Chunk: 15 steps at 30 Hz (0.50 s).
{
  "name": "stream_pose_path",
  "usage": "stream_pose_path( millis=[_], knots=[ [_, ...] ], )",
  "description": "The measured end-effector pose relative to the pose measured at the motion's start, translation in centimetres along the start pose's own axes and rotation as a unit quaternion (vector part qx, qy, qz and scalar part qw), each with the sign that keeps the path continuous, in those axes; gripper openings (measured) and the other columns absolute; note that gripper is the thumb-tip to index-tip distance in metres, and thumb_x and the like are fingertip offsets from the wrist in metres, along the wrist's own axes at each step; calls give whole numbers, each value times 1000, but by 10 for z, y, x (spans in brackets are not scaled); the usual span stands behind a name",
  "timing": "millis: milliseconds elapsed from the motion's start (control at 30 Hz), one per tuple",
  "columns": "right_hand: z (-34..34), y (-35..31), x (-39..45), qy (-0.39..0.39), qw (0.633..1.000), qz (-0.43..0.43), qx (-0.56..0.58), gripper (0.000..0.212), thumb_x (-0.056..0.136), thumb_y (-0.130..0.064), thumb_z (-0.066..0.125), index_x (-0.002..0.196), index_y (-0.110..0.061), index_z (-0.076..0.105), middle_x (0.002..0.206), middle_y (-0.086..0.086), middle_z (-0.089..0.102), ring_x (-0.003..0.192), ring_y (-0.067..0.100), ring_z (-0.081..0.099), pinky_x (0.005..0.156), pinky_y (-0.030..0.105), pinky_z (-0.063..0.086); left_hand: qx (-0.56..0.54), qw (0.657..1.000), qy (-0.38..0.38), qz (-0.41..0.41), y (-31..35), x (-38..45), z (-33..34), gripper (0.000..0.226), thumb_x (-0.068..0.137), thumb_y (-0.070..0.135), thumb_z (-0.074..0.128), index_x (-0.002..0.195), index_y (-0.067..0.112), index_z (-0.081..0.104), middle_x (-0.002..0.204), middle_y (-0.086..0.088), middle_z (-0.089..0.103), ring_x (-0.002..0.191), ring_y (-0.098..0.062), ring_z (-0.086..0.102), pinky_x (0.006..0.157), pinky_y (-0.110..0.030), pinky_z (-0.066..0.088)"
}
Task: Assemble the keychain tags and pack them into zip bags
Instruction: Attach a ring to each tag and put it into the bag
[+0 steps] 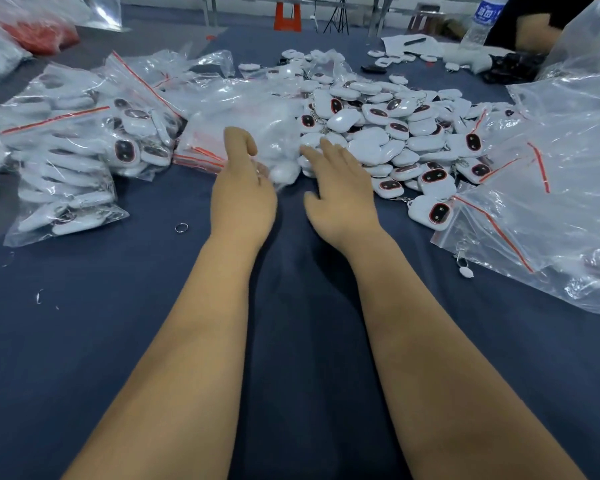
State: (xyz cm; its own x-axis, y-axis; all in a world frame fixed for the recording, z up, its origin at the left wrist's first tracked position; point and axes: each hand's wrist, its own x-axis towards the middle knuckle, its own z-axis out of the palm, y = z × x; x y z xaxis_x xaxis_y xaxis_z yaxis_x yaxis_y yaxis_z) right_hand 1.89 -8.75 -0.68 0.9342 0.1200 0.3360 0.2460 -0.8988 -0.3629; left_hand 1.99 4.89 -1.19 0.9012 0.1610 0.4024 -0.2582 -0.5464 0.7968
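A heap of white keychain tags (pixel 388 133) with dark red-rimmed ovals lies on the dark blue cloth (pixel 118 323) ahead of me. My left hand (pixel 243 192) reaches to the heap's left edge with its index finger hooked, and it grips a thin clear zip bag (pixel 267 168). A blurred white tag (pixel 284 173) sits at that bag, just right of the hand. My right hand (pixel 340 192) stretches forward with straight fingers, and its fingertips touch the near edge of the heap. It holds nothing.
Filled zip bags (pixel 70 150) are stacked at the left. Flat zip bags with red seals (pixel 551 209) spread at the right. A loose metal ring (pixel 181 227) and a small clasp (pixel 463 263) lie on the cloth. A water bottle (pixel 484 19) and another person's arm (pixel 534 29) are at the far right.
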Motion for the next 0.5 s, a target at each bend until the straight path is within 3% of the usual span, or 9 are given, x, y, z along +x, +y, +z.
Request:
stream_pose_path(
  millis=[67,133,233,333,433,500],
  knots=[
    [3,0,1,-44,997,20,-60,61,96,-23,46,154,-24,25,164,4,15,150,24,11,118,40,9,31,999,-10,17,0,2,-2,32,74,-7,33,86,20,47,87,-11,59,74,-27,49,62,-35,40],
    [4,1,1,-23,996,28,-80,57,97,-29,48,151,-24,30,156,3,28,143,25,22,114,39,13,56,998,-27,12,-1,4,-1,33,75,-7,38,77,17,61,92,-14,62,78,-26,55,62,-30,39],
    [3,1,-1,32,993,33,-111,48,96,-32,51,141,-20,44,133,5,41,122,26,36,98,34,23,65,997,-10,-32,-1,5,1,29,85,3,49,103,17,68,116,-11,57,97,-23,57,75,-22,36],
    [2,0,-2,30,994,48,-94,44,93,-34,53,134,-19,51,125,5,43,115,26,37,91,32,25,75,993,77,-57,1,5,-2,50,85,8,58,134,11,52,132,-11,41,113,-24,49,86,-15,30],
    [1,-2,-3,31,996,62,-59,39,89,-36,56,123,-17,56,122,4,46,113,25,38,90,31,30,107,978,174,-41,4,4,-10,62,81,1,58,141,8,44,130,-13,38,117,-26,43,92,-17,31],
    [1,-3,-3,30,996,69,-38,32,90,-33,56,115,-13,56,117,5,49,107,23,38,81,30,34,183,973,135,-31,2,4,-10,53,81,4,60,133,13,53,127,-13,43,118,-30,41,92,-27,34]
  ],
)
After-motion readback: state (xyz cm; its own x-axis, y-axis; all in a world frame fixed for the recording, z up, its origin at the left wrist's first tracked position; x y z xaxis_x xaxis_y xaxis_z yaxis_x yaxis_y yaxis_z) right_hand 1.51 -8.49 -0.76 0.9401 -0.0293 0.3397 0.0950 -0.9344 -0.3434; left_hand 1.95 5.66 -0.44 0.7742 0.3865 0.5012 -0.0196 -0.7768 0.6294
